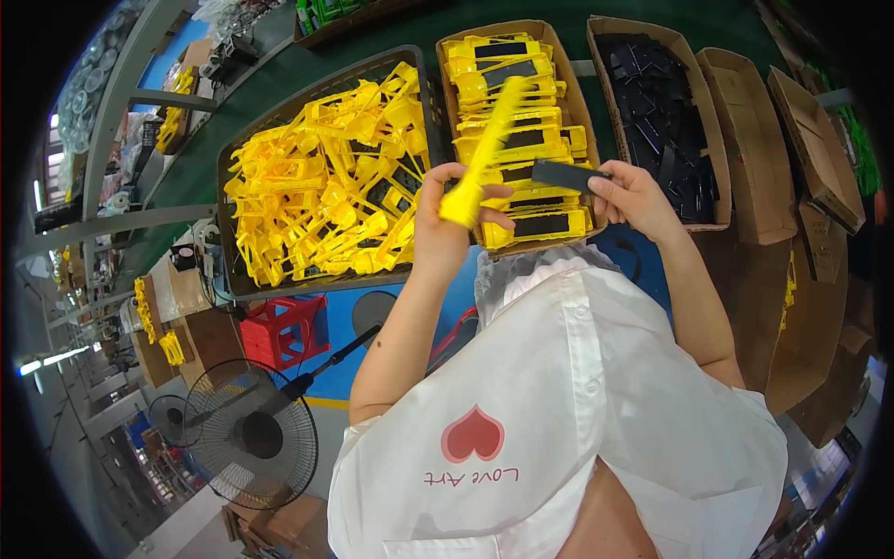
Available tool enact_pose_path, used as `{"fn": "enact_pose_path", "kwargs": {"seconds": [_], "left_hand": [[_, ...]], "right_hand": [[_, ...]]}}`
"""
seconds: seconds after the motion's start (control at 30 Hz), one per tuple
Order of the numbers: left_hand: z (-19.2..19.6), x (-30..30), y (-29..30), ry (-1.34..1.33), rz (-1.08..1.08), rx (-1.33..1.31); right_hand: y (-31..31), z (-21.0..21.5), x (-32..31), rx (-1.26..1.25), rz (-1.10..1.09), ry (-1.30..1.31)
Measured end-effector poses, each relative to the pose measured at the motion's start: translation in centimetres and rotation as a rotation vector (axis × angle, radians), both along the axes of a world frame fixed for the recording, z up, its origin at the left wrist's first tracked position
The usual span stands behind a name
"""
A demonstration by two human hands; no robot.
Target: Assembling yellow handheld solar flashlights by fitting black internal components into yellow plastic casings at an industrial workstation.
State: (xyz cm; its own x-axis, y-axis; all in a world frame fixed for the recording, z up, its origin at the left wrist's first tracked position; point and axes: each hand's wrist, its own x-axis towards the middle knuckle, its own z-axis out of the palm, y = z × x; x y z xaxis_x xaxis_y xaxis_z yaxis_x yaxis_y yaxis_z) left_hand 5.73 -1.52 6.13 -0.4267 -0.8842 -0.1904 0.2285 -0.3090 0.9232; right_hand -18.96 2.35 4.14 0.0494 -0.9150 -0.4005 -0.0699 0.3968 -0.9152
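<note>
A long yellow plastic part (491, 149), smeared by motion, is gripped near its lower end by my left hand (447, 210). Between the thumb and fingers of my right hand (633, 197) is a flat black rectangular piece (562, 175), pointing left toward the yellow part; the two are apart. Both hands are over a cardboard box (549, 244) that holds a column of yellow parts fitted with black pieces (535, 224). To its left, a dark plastic crate (321, 285) is heaped with loose yellow parts (321, 191). Loose black pieces (656, 121) fill another cardboard box (705, 74) on the right.
Further right stand more cardboard boxes (745, 140). All these lie along a green work surface (372, 42). Below left are a red plastic stool (279, 334) and a standing fan (251, 433). A metal frame (116, 121) rises at the left.
</note>
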Motion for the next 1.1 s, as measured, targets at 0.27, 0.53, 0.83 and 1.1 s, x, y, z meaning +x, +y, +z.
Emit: {"fn": "enact_pose_path", "kwargs": {"seconds": [0.27,0.53,0.83,1.1], "left_hand": [[-2.8,0.0,-0.6,-0.085,0.033,0.445],[-2.4,0.0,-0.6,-0.050,-0.134,0.310],[-2.3,0.3,-0.7,-0.082,-0.149,0.278],[-2.4,0.4,-0.9,-0.119,-0.120,0.229]], "right_hand": [[0.7,2.8,0.9,0.026,0.111,0.117],[0.0,3.1,2.0,0.057,0.121,0.155],[0.1,4.3,2.8,0.027,0.108,0.482],[0.4,5.2,2.6,-0.068,0.176,0.382]]}}
